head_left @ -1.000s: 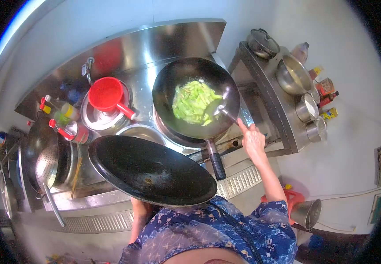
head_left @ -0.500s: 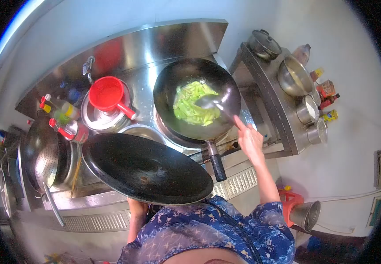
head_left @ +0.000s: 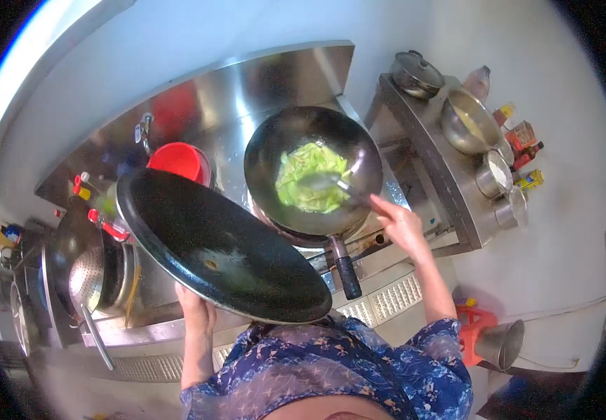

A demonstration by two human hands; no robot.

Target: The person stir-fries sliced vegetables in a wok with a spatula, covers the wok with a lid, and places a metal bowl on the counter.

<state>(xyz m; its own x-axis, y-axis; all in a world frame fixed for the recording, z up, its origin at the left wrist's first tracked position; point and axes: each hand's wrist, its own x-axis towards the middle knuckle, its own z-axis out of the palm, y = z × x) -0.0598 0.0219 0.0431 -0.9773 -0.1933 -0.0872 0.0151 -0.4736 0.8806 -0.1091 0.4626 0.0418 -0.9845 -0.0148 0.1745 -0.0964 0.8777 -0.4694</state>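
A black wok [head_left: 359, 154] sits on the stove, its dark handle pointing toward me. Light green vegetable pieces [head_left: 310, 192] lie in its middle. My right hand [head_left: 401, 225] is closed on the handle of a metal ladle [head_left: 320, 180], whose slightly blurred bowl is among the vegetables. A large black lid [head_left: 219, 245] is tilted in front of my body, to the left of the wok. My left hand [head_left: 194, 308] is at the lid's lower left edge; its fingers are partly hidden behind the lid.
Behind the lid is a red scoop [head_left: 175, 159] by the faucet. Bottles and a perforated strainer [head_left: 87, 280] are at the left. The right side shelf [head_left: 422, 115] holds a lidded pot, metal bowls and seasoning bottles. A red stool [head_left: 472, 336] and a metal bucket [head_left: 500, 343] stand below.
The lid has moved left and tilted more steeply, now covering part of the scoop. The ladle has moved left across the vegetables. More of my left hand shows, and the view has shifted slightly.
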